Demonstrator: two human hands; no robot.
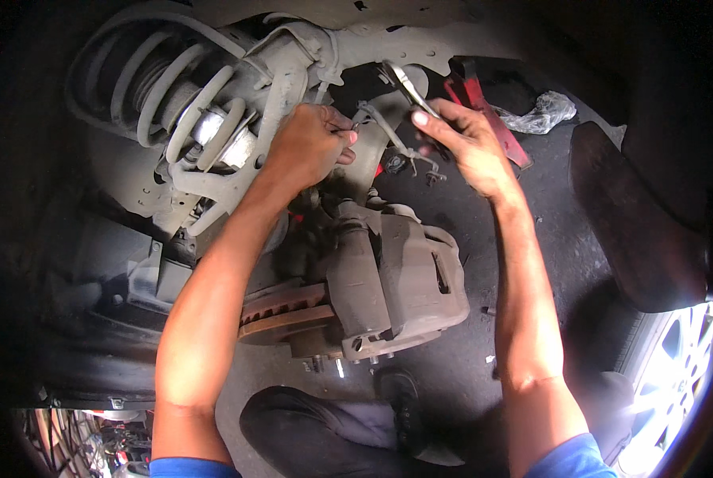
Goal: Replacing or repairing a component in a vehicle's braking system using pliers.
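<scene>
My left hand (309, 147) is closed around a thin metal line or clip (376, 119) beside the strut, just right of the coil spring (173, 88). Holding a metal wrench (408, 88), my right hand (468, 143) angles the tool up toward the same bracket area. Below both hands hangs the grey brake caliper (396, 279), sitting over the rusty brake disc (281, 311). Both forearms rise from the lower edge, blue sleeves at the elbows.
A red jack stand or tool (484, 107) and a crumpled plastic bag (544, 111) lie on the dark floor at the upper right. A tyre and wheel (667, 374) stand at the right edge. My dark-trousered knee and shoe (356, 422) are at the bottom.
</scene>
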